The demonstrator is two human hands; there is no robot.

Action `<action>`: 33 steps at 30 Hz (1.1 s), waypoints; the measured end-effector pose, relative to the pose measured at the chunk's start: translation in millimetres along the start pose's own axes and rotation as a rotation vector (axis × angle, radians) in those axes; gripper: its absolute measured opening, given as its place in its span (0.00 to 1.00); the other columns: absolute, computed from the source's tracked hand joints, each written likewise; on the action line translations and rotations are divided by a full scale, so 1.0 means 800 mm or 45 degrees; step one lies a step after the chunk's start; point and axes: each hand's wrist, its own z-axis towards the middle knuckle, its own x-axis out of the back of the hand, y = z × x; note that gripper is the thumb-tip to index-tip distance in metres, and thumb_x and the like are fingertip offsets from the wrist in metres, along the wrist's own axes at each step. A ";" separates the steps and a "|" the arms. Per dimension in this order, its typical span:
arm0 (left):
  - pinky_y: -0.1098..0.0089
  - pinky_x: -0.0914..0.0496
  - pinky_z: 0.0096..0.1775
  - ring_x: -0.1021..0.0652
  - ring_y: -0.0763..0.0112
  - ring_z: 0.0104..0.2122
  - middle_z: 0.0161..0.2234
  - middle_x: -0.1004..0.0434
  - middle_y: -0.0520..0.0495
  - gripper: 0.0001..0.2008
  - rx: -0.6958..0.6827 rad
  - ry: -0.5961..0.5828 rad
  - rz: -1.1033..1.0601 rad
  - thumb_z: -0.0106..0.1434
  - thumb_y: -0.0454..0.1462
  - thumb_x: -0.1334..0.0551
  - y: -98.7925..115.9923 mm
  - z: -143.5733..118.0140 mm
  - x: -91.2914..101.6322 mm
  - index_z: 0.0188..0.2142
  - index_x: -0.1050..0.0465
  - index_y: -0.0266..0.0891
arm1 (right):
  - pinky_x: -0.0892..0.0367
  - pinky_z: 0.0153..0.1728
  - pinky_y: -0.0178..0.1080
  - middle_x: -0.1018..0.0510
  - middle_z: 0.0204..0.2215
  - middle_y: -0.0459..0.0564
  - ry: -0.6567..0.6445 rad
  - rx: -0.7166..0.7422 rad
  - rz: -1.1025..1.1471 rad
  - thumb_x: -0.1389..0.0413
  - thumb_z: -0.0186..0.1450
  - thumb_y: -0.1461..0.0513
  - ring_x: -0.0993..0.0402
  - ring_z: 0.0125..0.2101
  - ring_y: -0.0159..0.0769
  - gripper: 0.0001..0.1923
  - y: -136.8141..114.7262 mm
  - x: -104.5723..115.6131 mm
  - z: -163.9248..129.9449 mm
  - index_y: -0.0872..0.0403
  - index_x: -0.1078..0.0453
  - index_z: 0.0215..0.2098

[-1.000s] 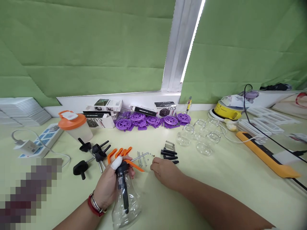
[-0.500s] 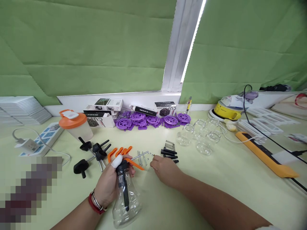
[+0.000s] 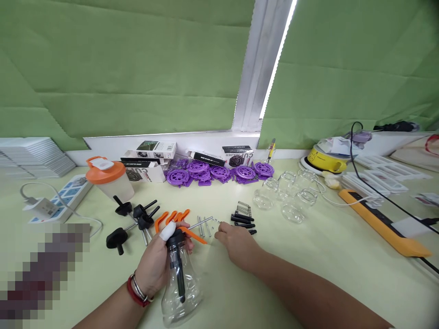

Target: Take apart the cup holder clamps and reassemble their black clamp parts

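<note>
My left hand [image 3: 155, 264] is closed round the neck of a clear, flask-shaped bottle [image 3: 181, 297]. The bottle has a black top [image 3: 176, 237], a dark tube inside, an orange lever [image 3: 196, 236] and a metal rod [image 3: 200, 222] sticking out to the right. White wrapping covers my left thumb. On the table, my right hand [image 3: 237, 242] has its fingers pinched together beside tiny metal parts [image 3: 213, 227]; whether anything is between the fingertips is hidden. Several metal pins [image 3: 207, 227] lie between my hands. Past my right hand are black tubes [image 3: 242, 218] and springs [image 3: 244, 208].
More orange levers [image 3: 161, 221] and black tops with rods [image 3: 142, 215] lie left. Purple round parts [image 3: 219, 172] and boxes [image 3: 146, 172] line the back. Clear bottle bodies [image 3: 293, 211] and an orange power strip [image 3: 380, 221] are right; an orange-lidded shaker [image 3: 115, 183] stands left.
The view has shifted very slightly. Both hands keep nearly the same place, the left on the bottle and the right at the tiny parts.
</note>
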 end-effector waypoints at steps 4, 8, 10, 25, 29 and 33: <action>0.68 0.31 0.28 0.23 0.61 0.27 0.25 0.22 0.41 0.16 0.002 0.003 -0.009 0.58 0.45 0.39 0.000 -0.001 0.000 0.38 0.27 0.34 | 0.50 0.24 0.35 0.30 0.36 0.49 -0.026 -0.034 0.009 0.51 0.53 0.74 0.32 0.29 0.31 0.14 -0.001 -0.001 0.002 0.55 0.34 0.35; 0.67 0.31 0.29 0.24 0.63 0.25 0.24 0.23 0.42 0.16 -0.003 0.018 0.015 0.58 0.46 0.40 0.002 -0.002 -0.001 0.37 0.27 0.35 | 0.51 0.23 0.35 0.29 0.34 0.49 -0.045 -0.053 -0.002 0.51 0.50 0.74 0.33 0.27 0.31 0.14 -0.002 0.000 0.001 0.56 0.34 0.32; 0.67 0.31 0.29 0.24 0.63 0.25 0.25 0.22 0.42 0.16 -0.009 0.018 0.024 0.58 0.46 0.40 0.002 -0.003 -0.002 0.37 0.28 0.35 | 0.52 0.22 0.35 0.29 0.34 0.49 -0.061 -0.050 -0.016 0.51 0.49 0.75 0.33 0.27 0.31 0.14 -0.003 0.001 0.001 0.56 0.34 0.32; 0.69 0.31 0.28 0.23 0.63 0.27 0.26 0.21 0.42 0.17 -0.012 0.001 -0.034 0.59 0.46 0.40 -0.001 0.001 0.001 0.42 0.28 0.35 | 0.44 0.25 0.34 0.30 0.39 0.52 0.001 -0.094 0.010 0.53 0.61 0.71 0.30 0.30 0.32 0.17 -0.003 -0.007 0.013 0.54 0.35 0.46; 0.69 0.32 0.28 0.23 0.63 0.27 0.27 0.21 0.42 0.18 -0.010 0.003 -0.039 0.59 0.46 0.40 -0.002 0.001 0.003 0.42 0.29 0.35 | 0.42 0.29 0.33 0.30 0.41 0.52 -0.016 -0.128 0.114 0.53 0.62 0.71 0.30 0.32 0.32 0.17 -0.001 0.002 0.012 0.54 0.35 0.47; 0.69 0.31 0.28 0.23 0.62 0.28 0.27 0.21 0.42 0.18 -0.007 -0.009 -0.049 0.59 0.46 0.40 -0.002 0.002 0.005 0.42 0.28 0.35 | 0.41 0.31 0.32 0.30 0.42 0.52 0.092 -0.217 0.262 0.56 0.65 0.70 0.31 0.33 0.30 0.16 0.009 0.021 0.002 0.54 0.33 0.47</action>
